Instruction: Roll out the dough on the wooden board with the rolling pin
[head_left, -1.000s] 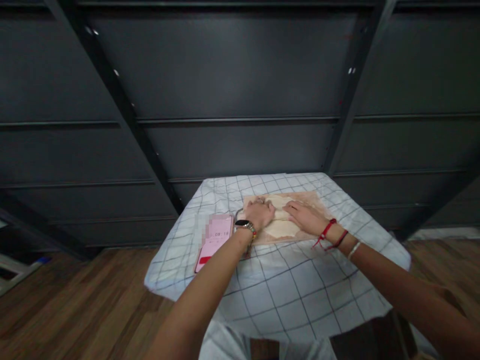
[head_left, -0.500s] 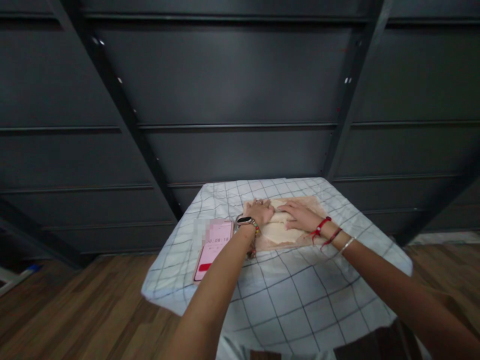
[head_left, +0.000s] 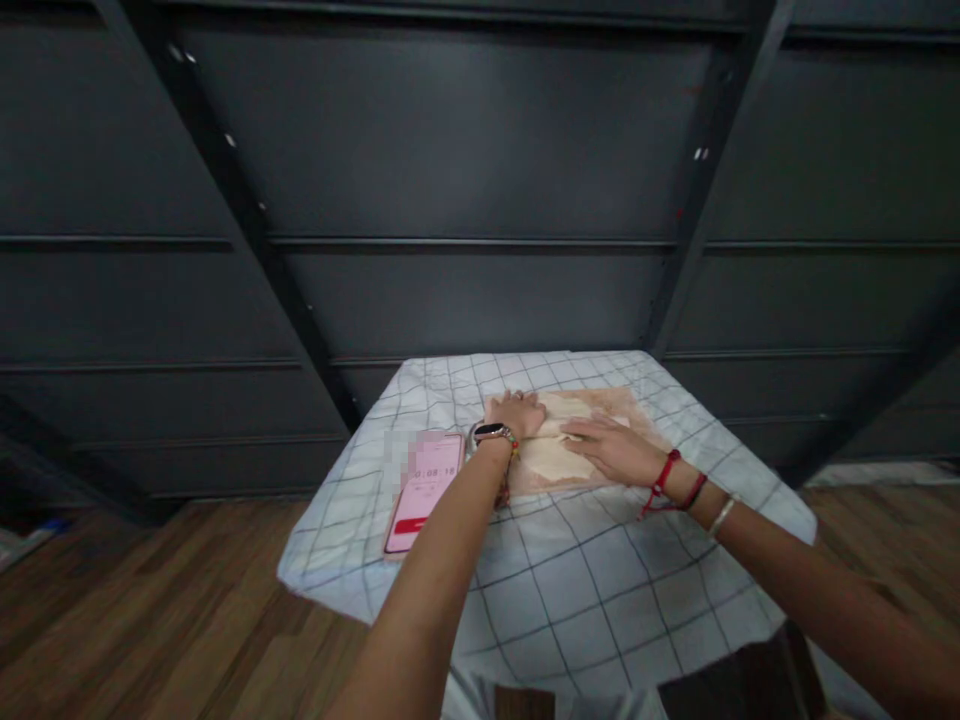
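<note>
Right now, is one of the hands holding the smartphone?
No, the smartphone lies on the checked cloth, while the left hand and right hand are at the cream sheet.

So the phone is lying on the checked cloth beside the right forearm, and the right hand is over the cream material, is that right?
Not quite: the phone lies beside the left forearm, as the head view shows. It is on the checked cloth, and the right hand is over the cream material.

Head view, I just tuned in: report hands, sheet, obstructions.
Left hand at left end of tan sheet. Right hand over cream piece on it. Phone beside sheet, not on it.
</note>
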